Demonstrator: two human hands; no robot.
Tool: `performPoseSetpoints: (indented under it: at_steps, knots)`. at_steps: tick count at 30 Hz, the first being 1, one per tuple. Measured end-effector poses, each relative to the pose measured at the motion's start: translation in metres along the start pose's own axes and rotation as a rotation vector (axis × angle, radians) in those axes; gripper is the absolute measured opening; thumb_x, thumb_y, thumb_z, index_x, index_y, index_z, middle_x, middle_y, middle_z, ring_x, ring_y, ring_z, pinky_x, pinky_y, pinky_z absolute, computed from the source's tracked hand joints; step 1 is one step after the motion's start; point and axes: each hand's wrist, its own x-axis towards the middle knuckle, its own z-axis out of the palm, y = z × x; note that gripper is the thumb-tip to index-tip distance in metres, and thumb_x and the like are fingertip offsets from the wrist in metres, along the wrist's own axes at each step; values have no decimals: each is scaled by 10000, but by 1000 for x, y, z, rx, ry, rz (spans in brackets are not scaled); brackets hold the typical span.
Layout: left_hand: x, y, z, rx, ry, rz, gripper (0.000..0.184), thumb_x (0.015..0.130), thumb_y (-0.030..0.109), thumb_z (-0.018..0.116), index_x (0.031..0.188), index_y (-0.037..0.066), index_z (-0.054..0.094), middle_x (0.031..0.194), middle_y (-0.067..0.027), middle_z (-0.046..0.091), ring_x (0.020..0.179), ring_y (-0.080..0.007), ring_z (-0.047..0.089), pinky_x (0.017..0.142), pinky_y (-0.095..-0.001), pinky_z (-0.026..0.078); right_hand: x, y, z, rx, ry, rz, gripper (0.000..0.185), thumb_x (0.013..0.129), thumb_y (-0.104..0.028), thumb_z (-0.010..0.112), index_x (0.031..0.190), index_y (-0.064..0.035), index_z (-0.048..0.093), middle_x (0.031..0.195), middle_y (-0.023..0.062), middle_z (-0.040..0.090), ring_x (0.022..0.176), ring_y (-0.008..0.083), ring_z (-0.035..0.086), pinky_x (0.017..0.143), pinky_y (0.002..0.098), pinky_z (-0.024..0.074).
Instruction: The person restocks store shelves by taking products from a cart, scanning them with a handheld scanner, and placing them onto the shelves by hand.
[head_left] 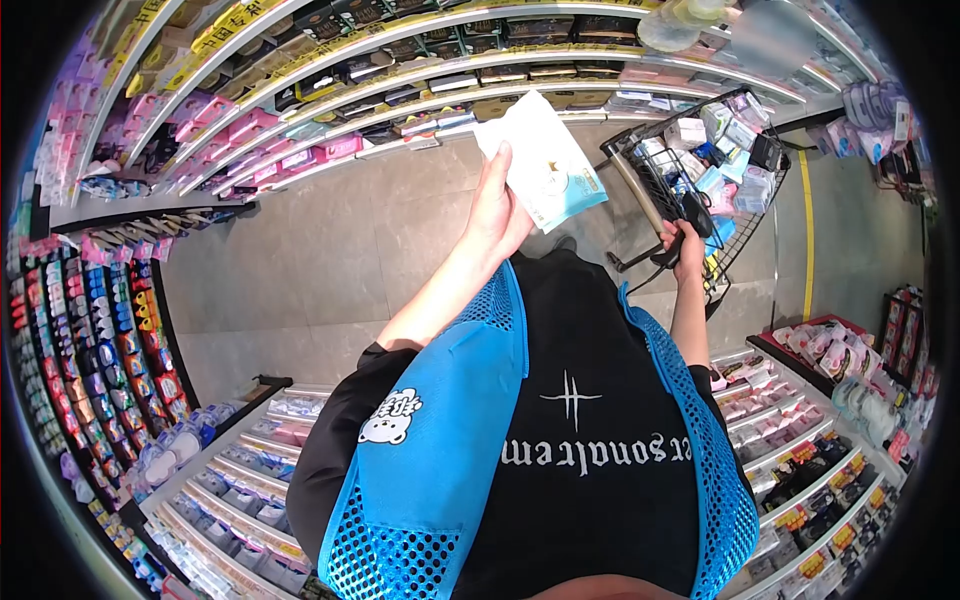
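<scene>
My left hand [497, 208] is closed on a white and light-blue packet [550, 168], with the thumb over its left edge. The packet is held up above the floor, its printed side facing me. Low on the right, my right hand [686, 250] is wrapped round a black handheld scanner [694, 214] with a rounded head. The scanner is at the near side of a black wire shopping cart [742, 240], in front of its load. Several packets [735, 135], white, blue and pink, fill the cart.
Stocked shelves [420, 85] curve along the far side of the aisle. More shelves [240, 500] stand behind me on both sides. Hanging goods [110, 330] line the left. The grey tiled floor [300, 260] carries a yellow line [808, 230] at right.
</scene>
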Motion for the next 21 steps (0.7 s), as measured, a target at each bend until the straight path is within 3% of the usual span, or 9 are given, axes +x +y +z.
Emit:
performPoseSetpoints:
  at_steps: [3, 6, 7, 10, 11, 14, 21]
  knots:
    - [1, -5, 3, -58, -30, 2, 480, 1032, 234, 509, 1459, 96, 339, 1405, -113, 502, 1297, -280, 517, 1103, -492, 423, -1, -1, 0, -3, -2, -2, 252, 907, -227, 617, 1043, -14, 611, 980, 153, 731, 632, 196, 682, 531, 263, 529]
    - [2, -12, 3, 16, -6, -28, 469, 1024, 178, 514, 1454, 107, 341, 1395, -125, 505, 1303, -272, 514, 1102, -481, 436, -3, -1, -3, -9, -42, -46, 279, 902, -223, 623, 1082, -10, 614, 979, 156, 729, 623, 211, 681, 519, 270, 533]
    - [0, -15, 11, 21, 48, 4, 439, 1000, 103, 535, 1410, 94, 378, 1375, -140, 515, 1264, -262, 550, 1054, -459, 494, -2, 0, -5, -6, -50, -49, 278, 902, -219, 623, 1085, -10, 614, 976, 154, 730, 620, 211, 681, 516, 271, 533]
    - [-1, -25, 14, 118, 146, -42, 410, 972, 63, 573, 1349, 65, 413, 1332, -142, 549, 1189, -254, 605, 987, -431, 551, -1, -1, -6, 1, -56, -30, 289, 901, -198, 622, 1105, 4, 593, 979, 160, 729, 589, 219, 673, 486, 280, 513]
    - [2, -33, 4, 118, 161, -49, 347, 952, 44, 599, 1273, 38, 469, 1242, -126, 613, 1115, -243, 647, 922, -408, 587, 2, 0, -7, -10, -56, -36, 289, 901, -196, 622, 1103, 9, 589, 980, 160, 730, 586, 216, 671, 484, 276, 511]
    - [-4, -44, 8, 193, 268, -156, 299, 943, 120, 630, 1221, 29, 564, 1141, -101, 671, 1094, -237, 661, 905, -414, 577, 5, 3, -8, -19, -55, -43, 286, 913, -190, 609, 1084, 39, 592, 986, 159, 731, 590, 202, 669, 481, 265, 504]
    - [-8, -55, 17, 327, 380, -286, 420, 905, 226, 686, 1259, 46, 551, 1165, -87, 662, 1078, -214, 642, 958, -411, 505, 13, 11, -17, -84, -81, -9, 278, 916, -250, 622, 1083, -29, 635, 1036, 101, 727, 672, 193, 664, 586, 287, 500]
